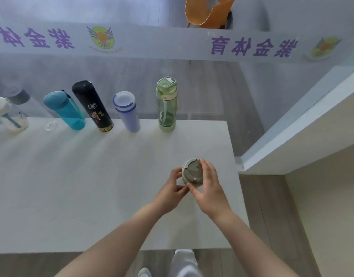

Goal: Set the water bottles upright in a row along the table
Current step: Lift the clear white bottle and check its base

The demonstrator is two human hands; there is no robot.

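Table (92,176): matt pale top, smooth, looks laminate. Green bottle (166,104): see-thru plastic w/ opaque matt lid. Lilac bottle (127,112): frosted plastic, semi-matt. Black flask (92,105): glossy coated body, printed logo, gold-ish base band. Blue bottle (65,109): translucent plastic, slight sheen. White bottle (10,116) far left: milky plastic. Grey bottle (192,170) in both hands: matt plastic lid. Floor (268,216): wood-look planks, low sheen. Chair (207,11): smooth orange plastic shell.
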